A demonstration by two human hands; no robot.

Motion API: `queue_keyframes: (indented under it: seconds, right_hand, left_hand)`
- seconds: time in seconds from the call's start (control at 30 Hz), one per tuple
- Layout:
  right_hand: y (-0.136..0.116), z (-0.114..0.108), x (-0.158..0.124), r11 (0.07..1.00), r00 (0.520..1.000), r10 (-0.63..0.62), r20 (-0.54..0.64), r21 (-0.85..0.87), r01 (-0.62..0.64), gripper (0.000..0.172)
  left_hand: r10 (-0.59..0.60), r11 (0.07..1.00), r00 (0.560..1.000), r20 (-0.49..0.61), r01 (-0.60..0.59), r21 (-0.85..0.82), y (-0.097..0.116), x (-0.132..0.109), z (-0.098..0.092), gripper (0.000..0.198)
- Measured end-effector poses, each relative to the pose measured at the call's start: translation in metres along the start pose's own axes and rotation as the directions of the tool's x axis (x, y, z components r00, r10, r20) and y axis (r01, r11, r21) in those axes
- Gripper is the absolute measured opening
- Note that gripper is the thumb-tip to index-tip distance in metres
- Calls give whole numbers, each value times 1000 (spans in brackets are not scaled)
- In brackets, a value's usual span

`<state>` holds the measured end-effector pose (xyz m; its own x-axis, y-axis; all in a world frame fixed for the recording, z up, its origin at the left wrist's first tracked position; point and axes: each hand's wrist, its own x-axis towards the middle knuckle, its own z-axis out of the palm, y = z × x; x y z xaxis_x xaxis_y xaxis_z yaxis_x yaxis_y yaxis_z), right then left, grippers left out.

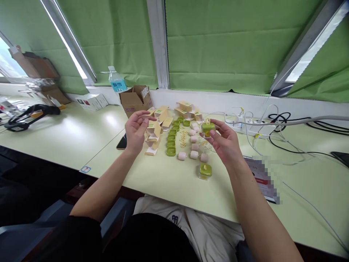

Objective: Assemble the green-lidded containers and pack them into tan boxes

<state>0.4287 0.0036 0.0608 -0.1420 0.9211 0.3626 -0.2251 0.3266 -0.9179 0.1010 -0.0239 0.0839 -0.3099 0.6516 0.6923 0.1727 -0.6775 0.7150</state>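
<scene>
My right hand [224, 142] pinches a small clear case with a green lid [208, 128] and a yellow loop, held above the pale green table [81, 138]. My left hand [137, 131] is raised with its fingers curled and apart, holding nothing, just left of a stack of folded tan cartons [154, 136]. Between my hands lie a column of green lids [171, 143], several yellow loops [183, 138] and several pink puffs [194, 146]. A second green-lidded case [205, 171] stands on the table near my right wrist.
An open cardboard box [135, 100] and a water bottle [116, 82] stand at the back. More tan cartons [187, 109] lie behind the lids. A phone [121, 142] lies by my left wrist. White and black cables [261, 125] spread at right. A booklet [261, 178] lies near the right forearm.
</scene>
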Motion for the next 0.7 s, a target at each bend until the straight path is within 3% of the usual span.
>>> queue_keyframes:
  seconds: [0.17,0.37,0.47,0.57,0.63,0.7]
  right_hand:
    - [1,-3,2,999,997,43,-59,15,-42,65]
    - [-5,-10,3,994,995,66,-70,-79,-72,62]
    - [-7,-8,1,978,997,78,6,-193,-75,56]
    - [-11,1,-5,927,976,168,139,-360,-108,45]
    - [-15,12,-14,853,948,238,210,-512,-101,41]
    - [-20,24,-25,738,922,281,268,-675,-29,49]
  left_hand:
    - [-55,988,998,43,48,149,-6,-29,-24,39]
    - [48,911,956,291,-161,379,-1,-66,-9,15]
    - [66,882,914,401,-242,405,6,-76,7,14]
    - [69,872,894,443,-270,408,8,-77,19,16]
    - [52,860,889,456,-272,432,5,-74,23,15]
    - [12,844,879,476,-264,467,1,-69,24,16]
